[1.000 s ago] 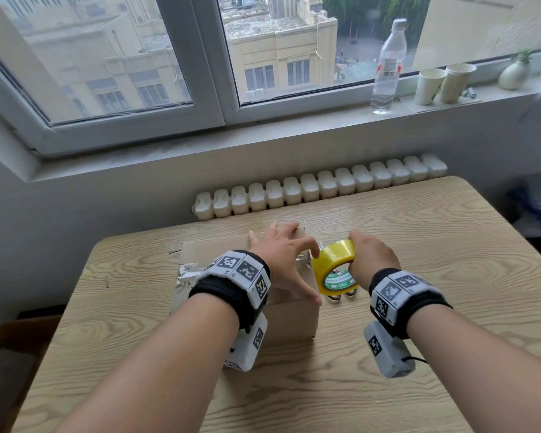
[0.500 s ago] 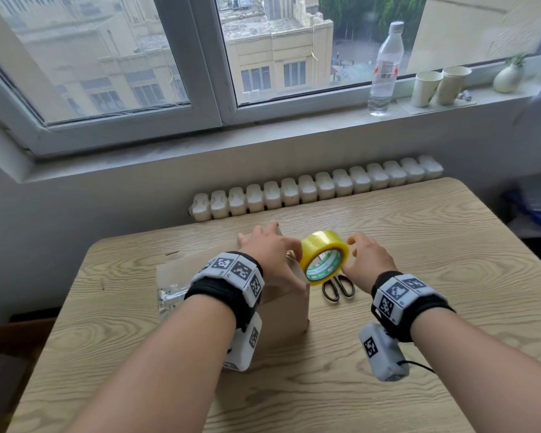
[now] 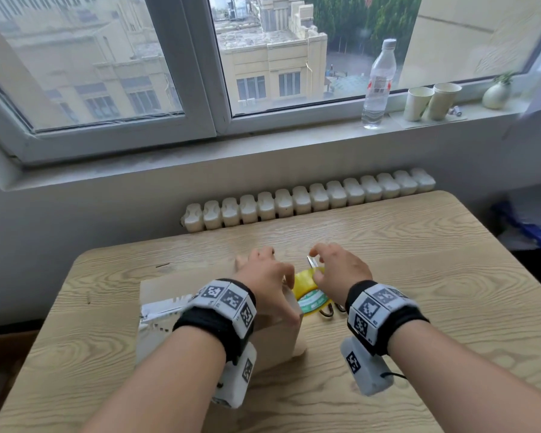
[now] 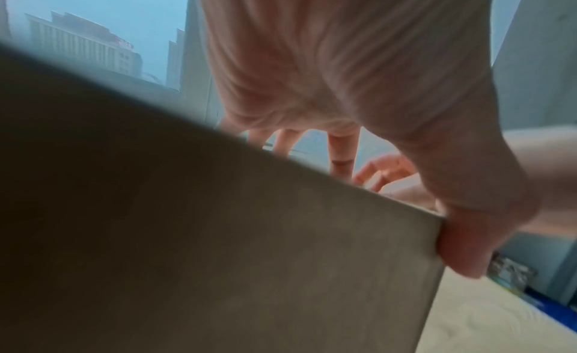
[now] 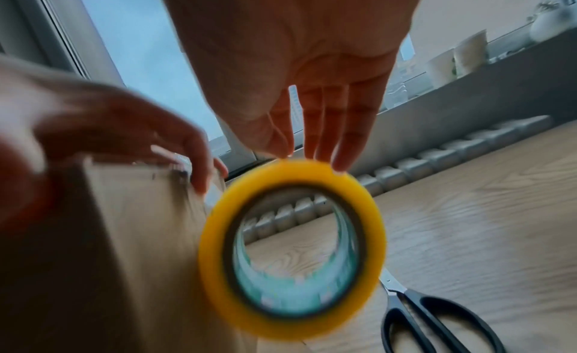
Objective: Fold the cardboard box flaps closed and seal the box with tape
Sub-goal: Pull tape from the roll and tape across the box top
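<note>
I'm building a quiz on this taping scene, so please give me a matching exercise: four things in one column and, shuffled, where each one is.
Things:
1. cardboard box
2. tape roll
3. scissors
4. water bottle

Places:
A. standing on the windowsill
B. lying flat on the table, beside the roll
C. under the left hand, thumb at its near corner
D. upright on edge beside the box, right hand fingertips on its top

Pairs: 1-C, 2-D, 3-B, 4-A
</note>
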